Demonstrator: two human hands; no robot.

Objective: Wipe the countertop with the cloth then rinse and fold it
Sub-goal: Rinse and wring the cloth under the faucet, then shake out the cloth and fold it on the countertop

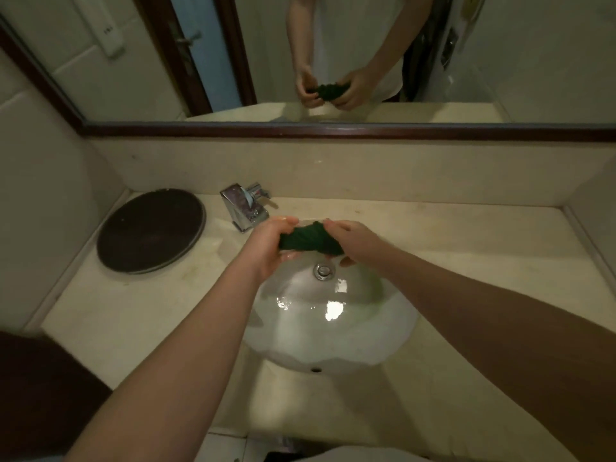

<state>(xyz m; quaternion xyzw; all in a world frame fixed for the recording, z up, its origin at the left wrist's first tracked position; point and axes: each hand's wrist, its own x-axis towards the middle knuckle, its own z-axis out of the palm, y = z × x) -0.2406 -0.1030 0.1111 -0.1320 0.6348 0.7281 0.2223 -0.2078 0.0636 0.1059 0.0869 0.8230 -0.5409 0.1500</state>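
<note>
A person's 2 hands grip a bunched dark green cloth (308, 241) in the air over the far side of a white sink (333, 348), above and just behind its metal drain (323, 271). The left hand (271, 243) has its fingers curled tight around the cloth's left end. The right hand (353, 240) is closed over the right end, so only the middle of the cloth shows between them.

A chrome faucet (246, 205) stands just beyond the left hand at the basin's back-left edge. A round dark tray (150, 231) fills the counter between the faucet and the left wall. To the right, the beige countertop (473, 261) runs wide to a raised side edge. A low backsplash (333, 168) closes off the rear, under a wood-framed mirror (333, 131) that reflects the hands and cloth.
</note>
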